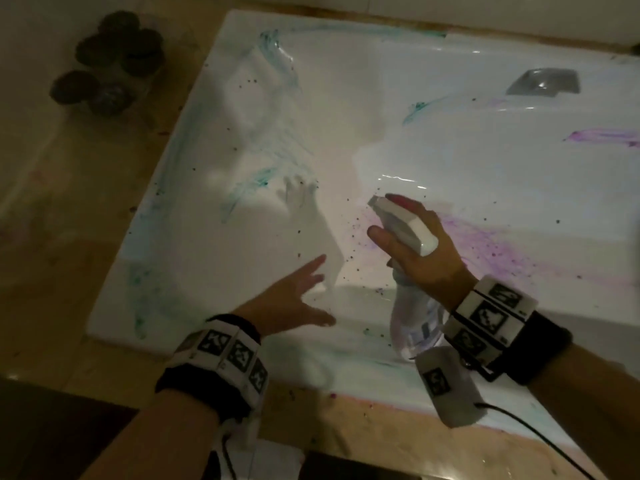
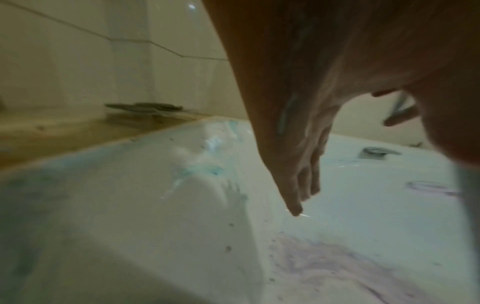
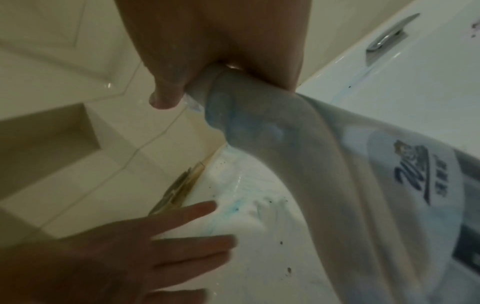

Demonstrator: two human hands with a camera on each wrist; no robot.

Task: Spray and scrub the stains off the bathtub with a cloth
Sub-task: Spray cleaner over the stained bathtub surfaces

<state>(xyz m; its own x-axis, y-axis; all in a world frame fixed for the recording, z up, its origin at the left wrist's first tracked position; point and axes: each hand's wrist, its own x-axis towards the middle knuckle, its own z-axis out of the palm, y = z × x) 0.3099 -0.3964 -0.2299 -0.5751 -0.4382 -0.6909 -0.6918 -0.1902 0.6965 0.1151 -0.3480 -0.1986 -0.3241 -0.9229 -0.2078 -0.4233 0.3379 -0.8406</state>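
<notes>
The white bathtub [image 1: 207, 299] fills the head view, smeared with teal stains [image 1: 277, 64] at its left end and purple stains [image 1: 485, 244] on its floor, plus dark specks. My right hand [image 1: 422, 258] grips a clear spray bottle [image 1: 415, 327] by its neck, the white nozzle [image 1: 398, 220] pointing left over the tub. In the right wrist view the spray bottle [image 3: 337, 164] runs down from my fingers [image 3: 166, 82]. My left hand [image 1: 294, 299] hovers above the near tub wall with straight, spread fingers and holds nothing. No cloth shows in any view.
A clear pack of dark round things [image 1: 107, 64] sits on the tan ledge [image 1: 52, 202] left of the tub. A chrome handle [image 1: 543, 81] is set in the far tub wall. Tiled wall [image 2: 78, 61] stands behind.
</notes>
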